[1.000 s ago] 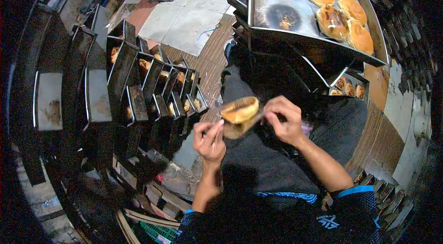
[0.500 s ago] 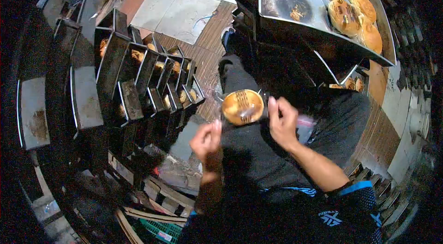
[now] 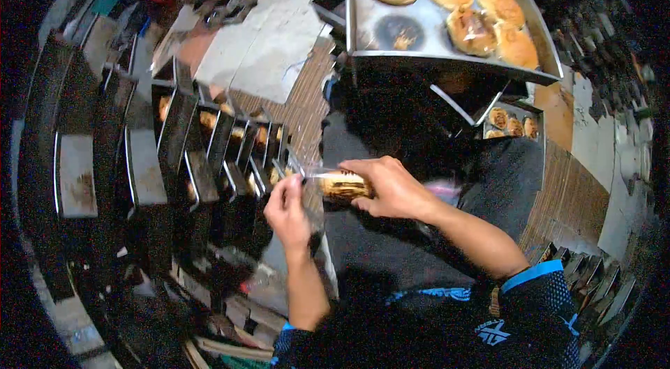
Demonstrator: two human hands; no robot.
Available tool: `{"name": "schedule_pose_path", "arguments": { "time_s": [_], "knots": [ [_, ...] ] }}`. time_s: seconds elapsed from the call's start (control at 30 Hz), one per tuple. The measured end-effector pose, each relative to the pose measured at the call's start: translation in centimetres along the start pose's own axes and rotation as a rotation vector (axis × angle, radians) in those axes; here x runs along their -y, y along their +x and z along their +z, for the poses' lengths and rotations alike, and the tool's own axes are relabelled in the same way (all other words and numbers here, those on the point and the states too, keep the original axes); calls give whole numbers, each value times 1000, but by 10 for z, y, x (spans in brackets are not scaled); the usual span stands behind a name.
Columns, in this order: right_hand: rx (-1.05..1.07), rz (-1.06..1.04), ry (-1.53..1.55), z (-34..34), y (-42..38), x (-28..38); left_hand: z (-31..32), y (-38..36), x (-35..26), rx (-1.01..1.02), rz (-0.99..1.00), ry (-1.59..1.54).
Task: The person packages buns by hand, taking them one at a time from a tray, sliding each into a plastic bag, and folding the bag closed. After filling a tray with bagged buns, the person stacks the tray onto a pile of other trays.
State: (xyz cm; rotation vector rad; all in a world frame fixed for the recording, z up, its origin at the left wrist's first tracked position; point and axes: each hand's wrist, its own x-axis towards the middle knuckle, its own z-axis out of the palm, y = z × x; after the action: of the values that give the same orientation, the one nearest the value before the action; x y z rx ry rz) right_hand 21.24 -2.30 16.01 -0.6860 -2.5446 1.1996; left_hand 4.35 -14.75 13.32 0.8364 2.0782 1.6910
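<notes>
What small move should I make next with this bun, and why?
Probably fold the loose clear plastic in against the bun with your left hand. Your right hand already grips the bun, so it looks steady, while your left fingertips are at the plastic that sticks out beyond it.

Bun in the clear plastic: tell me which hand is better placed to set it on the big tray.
Probably the right hand: it grips the bun and is nearer the tray, while the left hand pinches the clear plastic.
</notes>
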Motion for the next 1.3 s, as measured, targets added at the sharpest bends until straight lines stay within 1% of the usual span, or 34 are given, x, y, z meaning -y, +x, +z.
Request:
{"name": "schedule_pose_path", "arguments": {
  "time_s": [0.07,0.1,0.13,0.17,0.2,0.23,0.27,0.3,0.33,0.4,0.43,0.47,0.5,0.53,0.57,0.6,0.63,0.67,0.73,0.77,0.8,0.83,0.87,0.9,0.93,1.0,1.03,1.07,1.13,1.17,1.2,1.23,1.27,1.3],
  "knots": [
    [-106,112,322,-33,-2,0,-1,4,-7,-40,28,-60],
    [-260,3,324,-46,-4,-12,-2,0,-1,-34,-20,-70],
    [-377,-45,455,-70,-5,-14,6,-1,1,-27,-16,-110],
    [-407,85,537,-103,-7,-5,20,-6,4,44,-50,-109],
    [-603,66,849,-114,1,-11,37,-14,4,114,-85,-108],
    [-716,65,707,-134,9,-18,58,-22,-8,256,-150,-113],
    [-863,177,335,-151,21,-22,78,-30,-22,400,-213,-115],
    [-844,172,-3,-164,32,-20,99,-36,-19,514,-9,29],
    [-844,172,-13,-167,31,-23,118,-41,-10,620,201,176],
    [-931,125,-747,-171,29,-30,143,-62,27,660,400,434],
    [-919,131,-569,-164,19,-20,145,-67,44,859,286,487],
    [-874,56,-576,-151,2,-16,140,-70,51,895,288,425],
    [-785,-111,-420,-135,-15,-26,136,-65,52,915,318,363],
    [-638,-171,-297,-109,-34,-37,131,-62,52,938,346,306],
    [-377,-13,-160,-89,-56,-36,129,-61,49,941,339,308],
    [-176,35,-142,-67,-76,-54,129,-58,45,959,325,253],
    [-89,201,-195,-47,-94,-63,129,-59,42,982,317,202],
    [-152,215,-223,-26,-111,-78,133,-63,44,996,328,213],
    [-217,438,-9,-8,-129,-84,146,-70,46,859,417,329],
    [-241,439,-1,-6,-132,-87,147,-71,40,854,427,386],
    [-333,335,-75,-7,-135,-89,146,-72,34,867,449,392],
    [-426,234,-154,-10,-137,-89,142,-69,10,859,258,299],
    [-459,241,-157,-19,-137,-85,140,-65,-4,848,73,206],
    [-654,173,-189,-34,-136,-78,141,-61,1,810,175,253],
    [-844,102,-225,-49,-135,-69,142,-53,14,830,201,255],
    [-1055,255,16,-77,-138,-48,145,-40,37,928,356,-86],
    [-1042,350,149,-88,-142,-41,145,-41,25,881,-118,-357],
    [-1056,304,235,-90,-140,-42,148,-41,5,775,-361,-594],
    [-1030,187,7,-94,-134,-25,157,-39,2,609,-595,-762],
    [-1032,74,-112,-93,-129,-22,160,-35,9,617,-587,-772],
    [-1000,35,-91,-93,-126,-17,162,-32,22,561,-547,-774],
    [-923,-30,-205,-104,-120,-14,163,-30,32,505,-510,-777],
    [-841,-90,-316,-122,-113,-15,161,-26,37,511,-512,-789],
    [-839,-116,-441,-144,-103,-25,158,-22,44,430,-551,-749]
  ]
}}
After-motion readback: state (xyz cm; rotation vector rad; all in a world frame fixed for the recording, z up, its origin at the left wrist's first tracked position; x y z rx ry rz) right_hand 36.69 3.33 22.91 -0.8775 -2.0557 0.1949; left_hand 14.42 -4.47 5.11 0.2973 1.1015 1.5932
